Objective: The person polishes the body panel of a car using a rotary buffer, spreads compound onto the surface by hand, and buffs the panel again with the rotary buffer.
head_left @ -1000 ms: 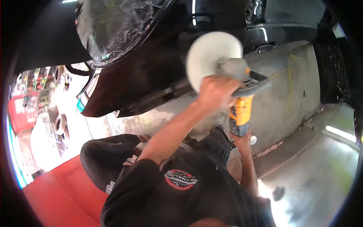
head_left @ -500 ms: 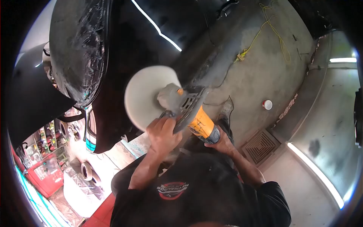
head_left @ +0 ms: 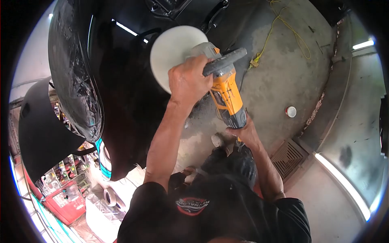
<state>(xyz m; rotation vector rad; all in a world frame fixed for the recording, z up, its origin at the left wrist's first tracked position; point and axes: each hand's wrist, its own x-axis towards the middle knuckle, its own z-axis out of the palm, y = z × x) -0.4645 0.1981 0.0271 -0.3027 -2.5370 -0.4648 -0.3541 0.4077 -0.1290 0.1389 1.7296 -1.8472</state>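
I hold an orange and grey polisher [head_left: 227, 94] with a round white pad [head_left: 166, 56]. My left hand [head_left: 189, 79] is closed round its front handle, close to the pad. My right hand [head_left: 244, 131] wraps the dark rear end of its body, with the fingers partly hidden. The pad faces the glossy black car panel [head_left: 125, 85] and lies against or very near it; the exact contact is hidden. Left of it, a dark curved area covered in wrinkled film [head_left: 77, 77] borders the panel.
A yellow cord [head_left: 270, 34] lies on the concrete floor [head_left: 275, 81] at the right, joined to a dark cable. A small white tub [head_left: 290, 111] and a floor grate [head_left: 287, 159] are near the wall. A red cabinet [head_left: 65, 202] stands at lower left.
Both hands have moved the polisher up and a little right across the black panel. My left arm is stretched further out. The view has shifted slightly.
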